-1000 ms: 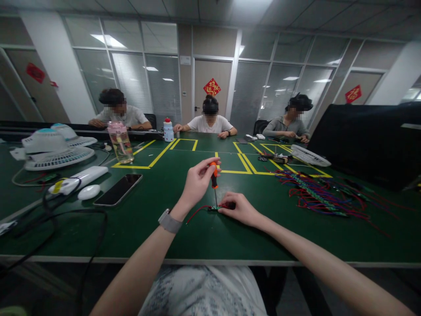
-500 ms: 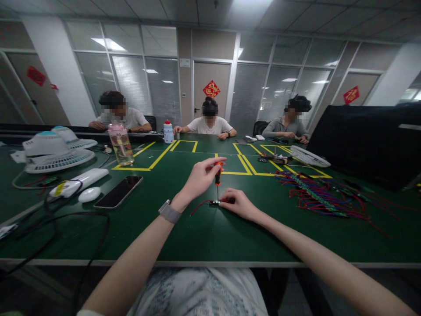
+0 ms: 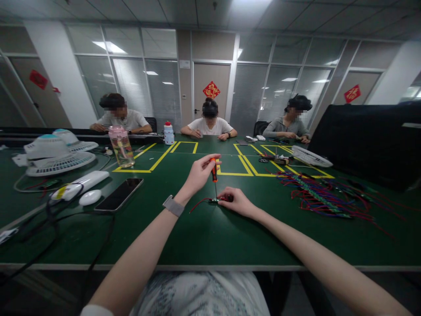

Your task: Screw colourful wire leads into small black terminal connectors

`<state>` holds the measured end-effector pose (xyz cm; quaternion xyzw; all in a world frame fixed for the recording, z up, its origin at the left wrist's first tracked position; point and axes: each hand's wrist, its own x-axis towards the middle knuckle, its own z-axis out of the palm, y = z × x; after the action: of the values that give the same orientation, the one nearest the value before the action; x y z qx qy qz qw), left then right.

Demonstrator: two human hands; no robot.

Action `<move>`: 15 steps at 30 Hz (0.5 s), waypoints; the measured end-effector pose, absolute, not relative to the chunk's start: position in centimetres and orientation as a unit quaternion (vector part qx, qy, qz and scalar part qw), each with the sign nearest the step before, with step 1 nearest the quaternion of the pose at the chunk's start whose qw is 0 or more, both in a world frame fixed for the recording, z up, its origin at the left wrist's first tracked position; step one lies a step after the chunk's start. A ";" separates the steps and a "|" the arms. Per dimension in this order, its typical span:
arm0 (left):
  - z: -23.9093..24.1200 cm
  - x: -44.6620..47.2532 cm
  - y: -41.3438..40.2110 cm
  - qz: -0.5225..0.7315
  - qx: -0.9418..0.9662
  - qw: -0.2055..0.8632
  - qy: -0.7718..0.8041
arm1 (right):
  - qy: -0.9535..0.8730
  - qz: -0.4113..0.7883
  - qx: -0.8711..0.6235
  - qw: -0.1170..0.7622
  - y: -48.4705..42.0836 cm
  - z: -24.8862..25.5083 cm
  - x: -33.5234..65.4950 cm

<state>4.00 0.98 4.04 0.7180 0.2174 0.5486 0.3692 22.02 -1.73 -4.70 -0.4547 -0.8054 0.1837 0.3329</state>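
My left hand (image 3: 200, 175) is closed around the orange and black handle of a screwdriver (image 3: 214, 172). Its thin shaft points down, slightly tilted, and the tip meets a small circuit board (image 3: 213, 200) lying on the green table. Fingers of my right hand (image 3: 237, 202) pinch the board's right end against the tabletop. From the board's left end a red wire (image 3: 198, 205) curves out over the table. What lies right under the tip is too small to make out.
To the right lies a pile of circuit boards with red and blue wires (image 3: 324, 197), near a white keyboard (image 3: 311, 156). A phone (image 3: 120, 194), a white mouse (image 3: 90, 197), cables and a pink-lidded bottle (image 3: 121, 147) are on the left. Three people sit across the table.
The screwdriver's handle has tipped a little to the left along with my left hand. My right hand stays on the board. The middle person's hand across the table has moved inward.
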 end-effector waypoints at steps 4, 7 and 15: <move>3.7 4.3 0.2 0.589 0.688 0.345 0.248 | -0.805 0.185 -0.457 0.330 -2.2 -4.5 22.2; 3.4 4.4 -0.4 0.615 0.703 0.226 0.277 | -0.798 0.203 -0.460 0.333 -2.3 -4.3 22.4; 3.0 4.3 0.4 0.601 0.694 0.323 0.228 | -0.808 0.182 -0.458 0.321 -2.4 -4.3 22.6</move>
<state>4.34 0.36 2.98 0.6943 0.2285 0.6011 0.3232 22.59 -2.37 -4.26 -0.4580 -0.8085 0.1823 0.3215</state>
